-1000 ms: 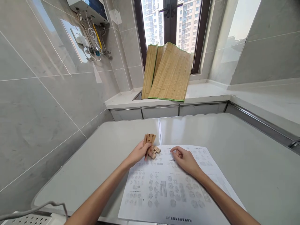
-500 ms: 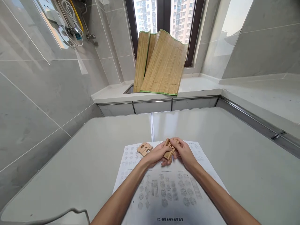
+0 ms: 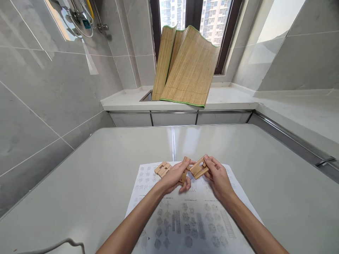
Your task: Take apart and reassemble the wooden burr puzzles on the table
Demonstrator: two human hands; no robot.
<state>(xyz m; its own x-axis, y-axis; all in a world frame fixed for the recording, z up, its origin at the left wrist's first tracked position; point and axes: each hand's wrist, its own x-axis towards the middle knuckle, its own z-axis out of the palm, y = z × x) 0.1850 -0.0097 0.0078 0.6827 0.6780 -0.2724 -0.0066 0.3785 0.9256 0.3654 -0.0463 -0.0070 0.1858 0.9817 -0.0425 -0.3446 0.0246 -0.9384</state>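
Observation:
Over the far part of a printed sheet [image 3: 172,243], my left hand [image 3: 174,175] is closed on a wooden puzzle piece [image 3: 184,175], its thumb pressed along the top and much of the piece covered. My right hand [image 3: 216,173] pinches a second wooden puzzle piece [image 3: 199,168] by its right end. That piece is tilted and shows an opening between its bars. The two held pieces lie close side by side; whether they touch I cannot tell. Left of my left hand, several notched wooden pieces [image 3: 162,168] rest together on the sheet, partly hidden by the hand.
The sheet with small printed diagrams lies on a pale table [image 3: 106,176]. A grey cable [image 3: 60,242] crosses the near left corner. Beyond the table, a folded bamboo mat [image 3: 190,70] leans at the window on a white ledge [image 3: 119,102]. Tiled walls stand on both sides.
My hands have moved apart, and the wooden pieces that were held together now show as two, one in each hand. The right hand moved right with its piece. The camera view shifted slightly.

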